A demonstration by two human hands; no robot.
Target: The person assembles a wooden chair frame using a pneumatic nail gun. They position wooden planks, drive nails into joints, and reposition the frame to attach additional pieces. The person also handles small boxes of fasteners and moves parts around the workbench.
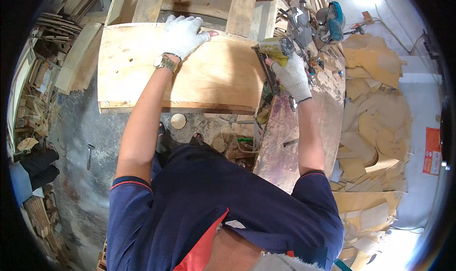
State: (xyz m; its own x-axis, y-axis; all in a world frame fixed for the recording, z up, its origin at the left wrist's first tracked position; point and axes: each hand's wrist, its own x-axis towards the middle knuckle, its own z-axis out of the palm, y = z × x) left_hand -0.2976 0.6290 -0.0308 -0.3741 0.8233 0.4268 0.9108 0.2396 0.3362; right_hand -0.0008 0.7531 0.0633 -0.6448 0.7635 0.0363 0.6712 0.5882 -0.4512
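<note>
Navy shirt (213,185) fills the near part of my view. Past it, I see the left hand (184,35) gloved, fingers slightly spread over the far edge of a wooden panel (133,78), while the right hand (293,78) is wrapped around a yellow-green power tool (271,46). From that grip the panel lies left, its long axis running left to right; the left hand, touching it, is nearer. The tool's head sits by the far right corner; contact I cannot tell. Slatted framing (241,9) lies farther.
</note>
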